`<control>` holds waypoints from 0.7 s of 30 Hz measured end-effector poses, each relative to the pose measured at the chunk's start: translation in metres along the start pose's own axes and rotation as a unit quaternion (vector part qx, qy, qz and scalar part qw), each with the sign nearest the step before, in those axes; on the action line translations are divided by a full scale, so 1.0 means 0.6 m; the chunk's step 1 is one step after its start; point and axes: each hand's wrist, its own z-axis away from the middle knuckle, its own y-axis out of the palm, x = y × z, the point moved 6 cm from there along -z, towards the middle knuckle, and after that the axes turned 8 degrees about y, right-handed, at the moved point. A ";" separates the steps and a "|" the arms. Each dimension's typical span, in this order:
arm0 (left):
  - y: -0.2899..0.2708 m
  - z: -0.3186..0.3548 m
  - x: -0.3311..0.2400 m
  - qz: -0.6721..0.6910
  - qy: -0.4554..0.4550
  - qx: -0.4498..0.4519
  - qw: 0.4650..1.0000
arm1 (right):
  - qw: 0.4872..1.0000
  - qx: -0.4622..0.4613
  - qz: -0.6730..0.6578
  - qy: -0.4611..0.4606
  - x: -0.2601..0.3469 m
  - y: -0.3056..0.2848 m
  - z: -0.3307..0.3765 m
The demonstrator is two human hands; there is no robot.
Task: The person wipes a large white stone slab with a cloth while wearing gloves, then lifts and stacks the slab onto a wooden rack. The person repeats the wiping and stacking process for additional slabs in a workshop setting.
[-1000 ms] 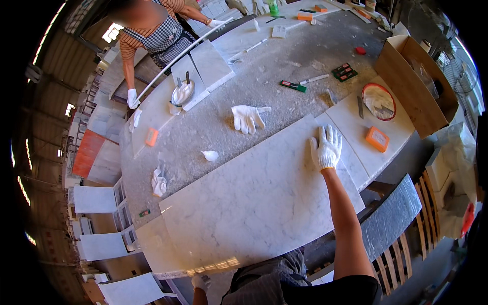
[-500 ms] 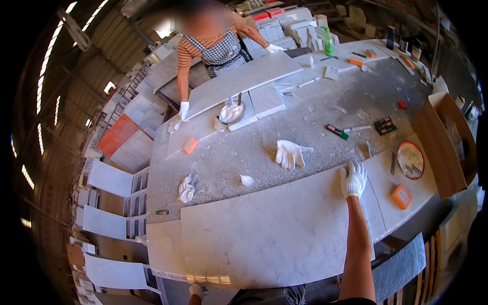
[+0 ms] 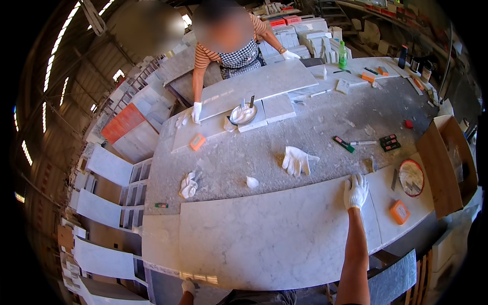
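Note:
A long white marble slab (image 3: 264, 234) with grey veins lies along the near side of the worktable. My right hand (image 3: 356, 192), in a white knit glove, rests flat on its right end, fingers stretched toward the far edge. At the slab's near left edge is my left hand (image 3: 188, 286), also gloved, closed on that edge; part of it is hidden below. Beyond the slab lie a spare white glove (image 3: 299, 161), a crumpled white glove (image 3: 188, 185) and a small white lump (image 3: 252, 182).
Across the table (image 3: 223, 165), a co-worker in white gloves holds another slab (image 3: 259, 81). A bowl of white paste (image 3: 244, 113) stands before it. To the right are a red-rimmed bowl (image 3: 410, 178), an orange block (image 3: 399, 212), a cardboard box (image 3: 447, 162) and a green bottle (image 3: 342, 56).
The co-worker's slab has tipped down, showing more of its top face. My left hand has come up against the near edge. My right hand stays on the slab; the view has shifted slightly.

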 end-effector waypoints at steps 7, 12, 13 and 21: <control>0.013 0.054 -0.040 0.069 -0.080 0.016 0.994 | 0.999 0.024 0.034 -0.006 0.032 -0.071 0.099; 0.009 0.065 -0.046 0.050 -0.071 -0.017 0.996 | 0.993 0.099 0.027 -0.056 0.074 -0.108 0.296; 0.009 0.064 -0.048 0.042 -0.071 -0.018 0.996 | 0.992 0.114 0.011 -0.056 0.082 -0.117 0.322; -0.001 0.028 -0.035 0.034 -0.081 0.017 0.996 | 0.990 0.132 -0.018 -0.045 0.090 -0.136 0.334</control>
